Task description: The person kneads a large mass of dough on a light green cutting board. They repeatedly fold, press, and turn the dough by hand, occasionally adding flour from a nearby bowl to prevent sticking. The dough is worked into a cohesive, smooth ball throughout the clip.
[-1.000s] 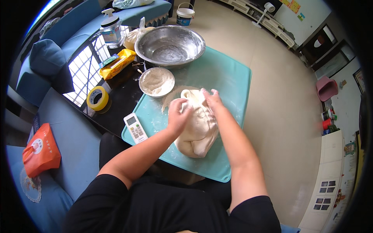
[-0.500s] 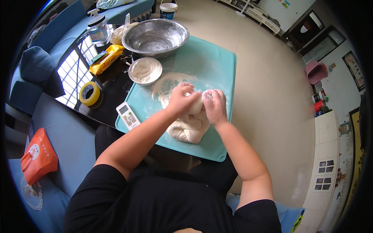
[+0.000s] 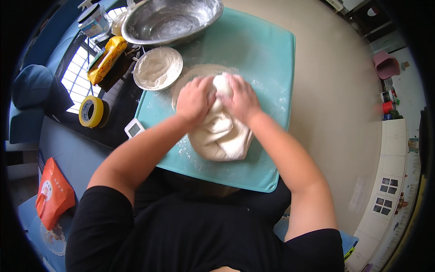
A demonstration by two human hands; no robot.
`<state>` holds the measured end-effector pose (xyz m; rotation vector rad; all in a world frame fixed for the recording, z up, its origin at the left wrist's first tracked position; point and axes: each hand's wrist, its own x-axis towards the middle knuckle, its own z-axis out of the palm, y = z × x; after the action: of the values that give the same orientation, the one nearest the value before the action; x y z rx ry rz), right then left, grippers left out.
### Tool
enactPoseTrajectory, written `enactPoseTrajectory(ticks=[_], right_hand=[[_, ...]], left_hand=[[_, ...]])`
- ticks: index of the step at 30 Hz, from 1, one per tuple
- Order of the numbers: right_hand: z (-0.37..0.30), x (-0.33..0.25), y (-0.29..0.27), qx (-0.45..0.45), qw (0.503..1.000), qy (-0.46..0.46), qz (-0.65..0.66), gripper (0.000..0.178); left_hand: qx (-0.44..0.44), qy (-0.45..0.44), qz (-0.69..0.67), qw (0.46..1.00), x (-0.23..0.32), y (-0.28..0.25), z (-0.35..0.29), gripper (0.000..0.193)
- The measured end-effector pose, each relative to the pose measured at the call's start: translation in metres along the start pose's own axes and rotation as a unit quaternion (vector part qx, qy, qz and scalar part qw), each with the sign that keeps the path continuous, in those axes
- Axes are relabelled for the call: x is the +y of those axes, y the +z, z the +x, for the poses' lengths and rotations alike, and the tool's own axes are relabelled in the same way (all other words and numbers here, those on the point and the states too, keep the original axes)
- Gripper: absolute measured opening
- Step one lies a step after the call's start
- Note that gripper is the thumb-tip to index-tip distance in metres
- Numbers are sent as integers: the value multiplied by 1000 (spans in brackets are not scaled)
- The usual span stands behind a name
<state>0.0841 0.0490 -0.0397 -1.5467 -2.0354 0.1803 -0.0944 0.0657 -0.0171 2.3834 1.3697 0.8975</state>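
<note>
Two floury hands (image 3: 217,97) on soft, lumpy white dough (image 3: 222,133), teal mat (image 3: 263,50).

A home living room, used here for kitchen work. A teal mat (image 3: 267,54) is spread over a low dark table (image 3: 118,90), and dough (image 3: 222,136) is gripped on it by both hands. Just beyond the hands, a large metal bowl (image 3: 170,20) and a small floured dish (image 3: 157,69) are set. To the left of the hands, a blue sofa (image 3: 31,104) with cushions is seen. Well off to the right, beige floor (image 3: 340,90) and white cabinets (image 3: 389,181) are visible.
</note>
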Motion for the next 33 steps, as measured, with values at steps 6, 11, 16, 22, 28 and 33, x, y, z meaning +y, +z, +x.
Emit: enactPoseTrajectory(ticks=[6, 11, 16, 22, 28, 33], right_hand=[[31, 13, 4, 30, 990, 140, 3, 53], [29, 12, 15, 68, 984, 167, 5, 50], [5, 5, -8, 133, 967, 166, 140, 51], [-43, -50, -70, 32, 985, 128, 114, 77], [-90, -71, -83, -195, 972, 133, -6, 118], [-107, -61, -58, -114, 991, 27, -66, 120]], left_hand=[[-42, -28, 56, 997, -19, 30, 51, 25], [-53, -51, 61, 995, -25, 33, 54, 26], [-44, -115, -177, 976, -3, -4, 44, 35], [44, 84, -88, 992, 45, -20, 8, 53], [-140, 170, 9, 976, 50, -44, -63, 90], [-114, 214, 44, 969, 41, -47, -76, 94]])
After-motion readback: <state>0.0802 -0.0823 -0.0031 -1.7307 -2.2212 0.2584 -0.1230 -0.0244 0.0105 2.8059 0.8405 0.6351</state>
